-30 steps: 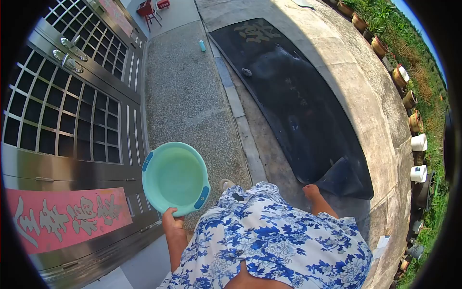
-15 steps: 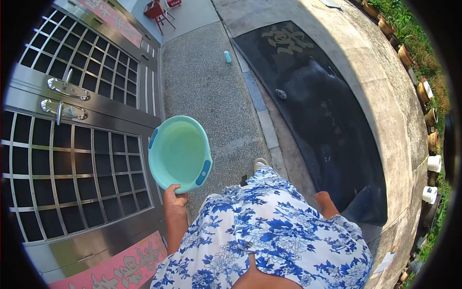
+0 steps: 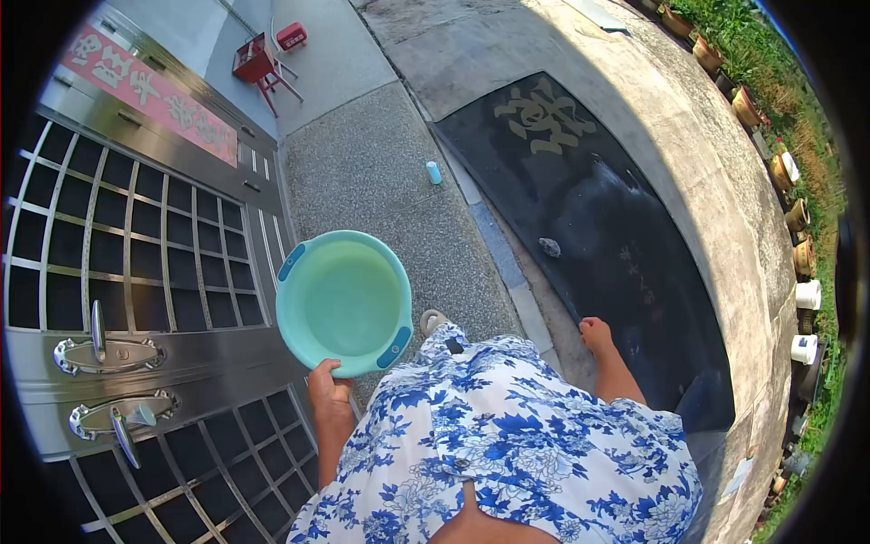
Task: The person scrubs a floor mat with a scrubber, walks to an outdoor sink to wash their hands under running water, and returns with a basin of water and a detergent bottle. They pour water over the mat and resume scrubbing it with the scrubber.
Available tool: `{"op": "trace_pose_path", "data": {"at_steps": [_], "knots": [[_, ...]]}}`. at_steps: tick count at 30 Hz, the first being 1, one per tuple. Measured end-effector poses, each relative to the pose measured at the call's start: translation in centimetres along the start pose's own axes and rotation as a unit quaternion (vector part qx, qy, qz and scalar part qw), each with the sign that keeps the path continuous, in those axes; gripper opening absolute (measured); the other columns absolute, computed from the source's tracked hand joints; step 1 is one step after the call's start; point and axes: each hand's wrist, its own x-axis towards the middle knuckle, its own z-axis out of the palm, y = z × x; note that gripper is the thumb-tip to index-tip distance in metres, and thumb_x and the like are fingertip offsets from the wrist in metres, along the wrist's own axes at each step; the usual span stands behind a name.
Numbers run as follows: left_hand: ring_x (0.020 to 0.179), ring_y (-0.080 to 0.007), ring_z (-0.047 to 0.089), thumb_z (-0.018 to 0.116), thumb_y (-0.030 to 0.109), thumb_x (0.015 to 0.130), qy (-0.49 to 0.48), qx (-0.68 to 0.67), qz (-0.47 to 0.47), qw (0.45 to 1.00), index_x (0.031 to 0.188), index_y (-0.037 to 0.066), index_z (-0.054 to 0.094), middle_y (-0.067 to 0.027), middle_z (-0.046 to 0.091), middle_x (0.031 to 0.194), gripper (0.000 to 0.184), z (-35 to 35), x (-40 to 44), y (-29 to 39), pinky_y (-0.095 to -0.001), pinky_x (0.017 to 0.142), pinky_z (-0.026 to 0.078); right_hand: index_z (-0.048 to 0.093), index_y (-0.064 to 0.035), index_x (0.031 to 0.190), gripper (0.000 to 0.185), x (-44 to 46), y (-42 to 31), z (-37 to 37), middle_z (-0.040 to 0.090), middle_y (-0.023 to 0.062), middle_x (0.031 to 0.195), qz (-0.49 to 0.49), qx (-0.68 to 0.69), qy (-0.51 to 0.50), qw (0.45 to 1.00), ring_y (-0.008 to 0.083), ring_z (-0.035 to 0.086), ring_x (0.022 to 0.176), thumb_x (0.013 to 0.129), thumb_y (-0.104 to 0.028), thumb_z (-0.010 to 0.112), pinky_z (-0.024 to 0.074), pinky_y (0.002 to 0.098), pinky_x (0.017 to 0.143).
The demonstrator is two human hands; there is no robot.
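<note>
My left hand (image 3: 330,388) grips the near rim of a mint-green plastic basin (image 3: 352,299) with blue side handles, thumb over the edge. The basin hangs in front of me on the left; I cannot tell whether water is in it. Low at my right side, my right hand (image 3: 595,335) has its fingers curled in with nothing visible in them. It appears over the edge of a long black mat (image 3: 625,263) lying on the ground. A greyish clump (image 3: 549,247) lies on the mat. Further ahead, a small light-blue bottle (image 3: 433,172) is on the speckled floor.
Metal double doors (image 3: 54,346) with grid panels and chrome handles run along my left. Ahead stand a red stool-like stand (image 3: 258,65) and a red box (image 3: 291,36). Several flower pots (image 3: 748,107) line the concrete on the right. A stone strip (image 3: 494,238) edges the speckled floor.
I have moved forward along the doors, and the handles now appear lower. My right hand has swung forward and up. The basin stays in my left hand, slightly nearer the middle.
</note>
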Motion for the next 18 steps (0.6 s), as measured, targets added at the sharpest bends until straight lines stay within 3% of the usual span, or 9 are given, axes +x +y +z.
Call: {"op": "trace_pose_path", "data": {"at_steps": [3,4,5,7,8,9,10,15,18], "knots": [[0.076,-0.0263,0.058,0.052,-0.004,0.065,-0.011,0.049,-0.022,0.999,0.102,-0.001,0.049,-0.0110,0.055,0.091,0.036,4.5,5.4,5.5,-0.0385,0.055,0.048,0.064,-0.0008,0.090,0.033,-5.4,4.0,4.0,0.066,0.0135,0.082,0.216,-0.210,-0.299,0.906,0.0255,0.065,0.071,0.077,-0.030,0.058,0.0516,0.0391,0.066],[0.076,-0.0260,0.058,0.052,-0.004,0.065,-0.013,0.072,-0.017,0.997,0.102,0.000,0.049,-0.0107,0.054,0.091,0.037,6.4,7.0,7.3,-0.0387,0.056,0.049,0.064,0.0002,0.087,0.030,-7.2,7.3,5.4,0.065,0.0127,0.078,0.101,-0.212,-0.345,0.909,0.0245,0.063,0.064,0.079,-0.028,0.057,0.0511,0.0393,0.057],[0.075,-0.0257,0.058,0.052,-0.004,0.065,-0.019,0.096,-0.012,0.995,0.102,0.000,0.049,-0.0105,0.054,0.091,0.038,8.5,8.7,9.1,-0.0389,0.057,0.049,0.063,0.0020,0.084,0.028,-10.5,4.5,4.5,0.064,0.0122,0.074,0.033,-0.171,-0.310,0.935,0.0241,0.063,0.061,0.079,-0.025,0.058,0.0497,0.0385,0.051],[0.076,-0.0251,0.058,0.052,-0.005,0.065,-0.038,0.093,-0.003,0.995,0.103,0.000,0.049,-0.0097,0.054,0.092,0.038,13.0,12.0,12.2,-0.0394,0.060,0.051,0.063,0.0021,0.086,0.027,-11.9,6.2,9.7,0.064,0.0125,0.073,0.377,0.155,-0.170,0.897,0.0244,0.063,0.060,0.079,-0.024,0.058,0.0488,0.0403,0.051],[0.077,-0.0252,0.058,0.052,-0.005,0.065,-0.041,0.102,-0.012,0.994,0.104,0.000,0.048,-0.0096,0.054,0.093,0.039,14.4,14.6,13.2,-0.0398,0.061,0.051,0.063,0.0021,0.086,0.027,-12.1,4.7,10.9,0.064,0.0125,0.073,0.379,0.167,-0.164,0.895,0.0244,0.063,0.060,0.079,-0.024,0.058,0.0488,0.0403,0.051],[0.078,-0.0253,0.058,0.052,-0.005,0.065,-0.044,0.107,-0.021,0.993,0.105,0.000,0.048,-0.0095,0.054,0.094,0.041,16.6,16.3,14.2,-0.0401,0.063,0.052,0.063,0.0017,0.082,0.024,-12.1,3.1,10.9,0.064,0.0129,0.070,0.115,-0.075,-0.217,0.966,0.0237,0.063,0.060,0.079,-0.021,0.058,0.0485,0.0405,0.051],[0.080,-0.0253,0.058,0.052,-0.006,0.064,-0.051,0.060,-0.041,0.996,0.107,0.001,0.047,-0.0093,0.054,0.093,0.043,18.7,17.7,15.1,-0.0401,0.063,0.052,0.062,0.0012,0.077,0.021,-10.6,1.6,10.4,0.063,0.0133,0.067,-0.164,-0.318,-0.239,0.903,0.0230,0.063,0.060,0.079,-0.019,0.057,0.0483,0.0407,0.052],[0.077,-0.0241,0.058,0.053,-0.005,0.063,-0.077,0.077,-0.032,0.993,0.105,0.004,0.047,-0.0069,0.055,0.090,0.044,28.3,23.6,21.5,-0.0348,0.059,0.049,0.063,-0.0013,0.069,0.021,8.7,-16.2,12.6,0.064,0.0164,0.071,0.306,-0.025,-0.153,0.939,0.0245,0.064,0.065,0.074,-0.022,0.059,0.0490,0.0378,0.061],[0.078,-0.0227,0.060,0.053,-0.006,0.063,-0.076,0.105,-0.037,0.991,0.099,0.006,0.049,-0.0056,0.055,0.088,0.037,32.9,29.7,25.6,-0.0320,0.056,0.048,0.064,-0.0013,0.101,0.032,22.9,-30.6,9.5,0.067,0.0137,0.086,0.018,-0.010,0.073,0.997,0.0168,0.064,0.075,0.075,-0.019,0.059,0.0492,0.0297,0.067]]}}
